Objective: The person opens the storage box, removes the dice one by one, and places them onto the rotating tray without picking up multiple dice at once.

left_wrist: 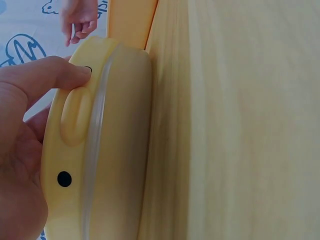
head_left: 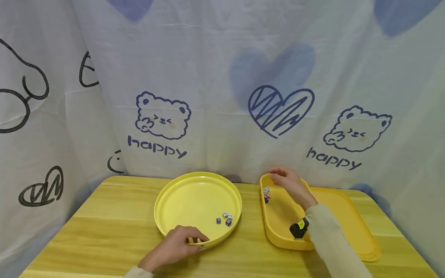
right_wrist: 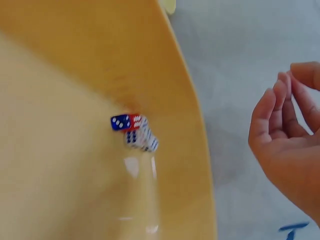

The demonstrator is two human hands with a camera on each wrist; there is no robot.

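My left hand (head_left: 177,244) grips the near rim of a round yellow tray (head_left: 187,197). In the left wrist view its thumb (left_wrist: 70,75) lies on the tray's outer wall, while the other fingers are mostly hidden behind the rim. Several white and blue dice (head_left: 225,218) lie on the tray's right side. Over the far end of a deeper orange-yellow tray (head_left: 283,239) hovers my right hand (head_left: 290,184), its fingers loosely curled and nothing visible between them. Close below it, white, red and blue dice (right_wrist: 134,131) are clustered along that tray's left inner wall.
A second flat orange panel (head_left: 351,220) lies right of the deep tray, partly behind my right forearm. Both trays rest on a wooden table (head_left: 104,224). A white printed curtain (head_left: 208,116) hangs behind the table's back edge. A black device (head_left: 299,228) sits on my right wrist.
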